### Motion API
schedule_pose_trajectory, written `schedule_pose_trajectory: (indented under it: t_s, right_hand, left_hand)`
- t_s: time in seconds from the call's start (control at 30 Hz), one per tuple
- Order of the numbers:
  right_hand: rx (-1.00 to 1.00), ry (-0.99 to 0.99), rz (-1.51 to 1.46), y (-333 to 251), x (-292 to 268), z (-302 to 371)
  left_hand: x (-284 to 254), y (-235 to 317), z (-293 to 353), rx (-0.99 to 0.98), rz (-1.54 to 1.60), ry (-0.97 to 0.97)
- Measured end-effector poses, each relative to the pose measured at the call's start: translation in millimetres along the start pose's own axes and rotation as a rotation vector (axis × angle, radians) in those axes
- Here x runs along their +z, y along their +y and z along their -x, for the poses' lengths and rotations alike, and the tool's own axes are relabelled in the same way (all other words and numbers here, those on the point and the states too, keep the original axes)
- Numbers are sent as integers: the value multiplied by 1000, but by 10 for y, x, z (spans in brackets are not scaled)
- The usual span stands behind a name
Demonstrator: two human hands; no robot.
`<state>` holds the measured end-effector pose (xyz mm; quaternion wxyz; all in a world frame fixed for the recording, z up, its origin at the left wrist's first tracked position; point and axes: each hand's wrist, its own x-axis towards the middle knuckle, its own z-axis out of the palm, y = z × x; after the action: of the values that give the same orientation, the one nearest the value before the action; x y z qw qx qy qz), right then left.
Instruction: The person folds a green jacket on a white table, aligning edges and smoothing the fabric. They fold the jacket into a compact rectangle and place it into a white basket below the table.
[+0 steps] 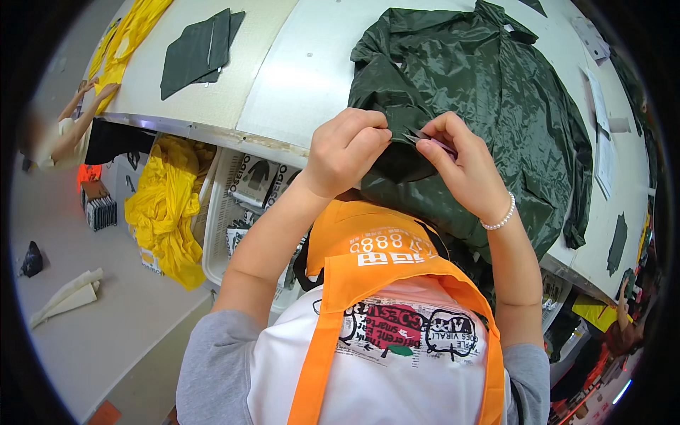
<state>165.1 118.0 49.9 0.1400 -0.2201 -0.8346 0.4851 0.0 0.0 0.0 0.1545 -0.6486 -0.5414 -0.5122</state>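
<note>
A dark green, shiny rain jacket (489, 106) lies spread over the white table, its lower part hanging over the front edge. My left hand (350, 150) is closed in a pinch on the jacket's near left portion, by a fold of the fabric. In my right hand (457, 163) is a pair of small thread snips (419, 135), gripped between thumb and fingers. Their pointed metal blades face left, toward my left fingertips and close to the green cloth. Whether a thread lies between the blades is too small to tell.
Dark green fabric pieces (202, 53) lie on the table (283, 78) at far left. Below its edge stand a white basket (212, 234) of packaged goods and a heap of yellow garments (170, 205). Another person's hands (99, 91) touch yellow fabric at left. Papers (601, 134) lie at right.
</note>
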Motion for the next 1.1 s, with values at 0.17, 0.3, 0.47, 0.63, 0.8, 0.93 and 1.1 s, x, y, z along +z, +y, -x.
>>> schedule_pose_trajectory:
  t_s: [0.17, 0.3, 0.47, 0.63, 0.8, 0.93, 1.1]
  right_hand:
    - [-33, -30, 8, -82, 70, -70]
    - [10, -92, 5, -127, 69, -89]
    - [34, -50, -88, -110, 105, -127]
    - [86, -51, -155, -116, 198, -170]
    - [112, -29, -46, -82, 284, -186]
    - [181, 86, -94, 162, 293, 30]
    - [577, 300, 182, 1021, -123, 851]
  left_hand:
    - [-79, -6, -15, 31, -12, -17]
    - [-137, 6, 8, 50, -15, -34]
    - [-233, -62, 10, 70, -26, -30]
    - [-300, -154, 21, 60, -26, -42]
    - [-272, -226, 65, -39, 35, -68]
    - [-626, -362, 233, -581, 161, -278]
    - [-405, -411, 475, -656, 658, -255]
